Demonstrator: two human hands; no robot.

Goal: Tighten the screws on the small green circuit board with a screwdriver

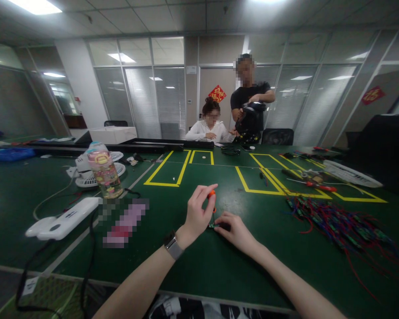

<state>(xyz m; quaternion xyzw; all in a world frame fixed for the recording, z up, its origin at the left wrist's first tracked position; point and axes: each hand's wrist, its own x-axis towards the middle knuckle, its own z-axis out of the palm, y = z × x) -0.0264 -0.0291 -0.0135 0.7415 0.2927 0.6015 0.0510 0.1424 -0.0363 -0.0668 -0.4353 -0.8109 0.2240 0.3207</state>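
Screwdriver (213,194), orange handle, upright near table centre, tip down on small part (214,226). Left hand (197,212) (watch on wrist) pinches handle w/ thumb + fingers, closed tight. Right hand (236,230) low on green table (219,274), fingertips closed on the small part, pressing it flat; part mostly hidden, can't ID. Wire bundle (335,221), red/blue, lies to the right, well apart. Bottle (104,170) far left. Two other ppl (249,102) at far end.

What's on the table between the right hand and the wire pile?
Nothing: the head view shows bare green table between the right hand and the wire pile.
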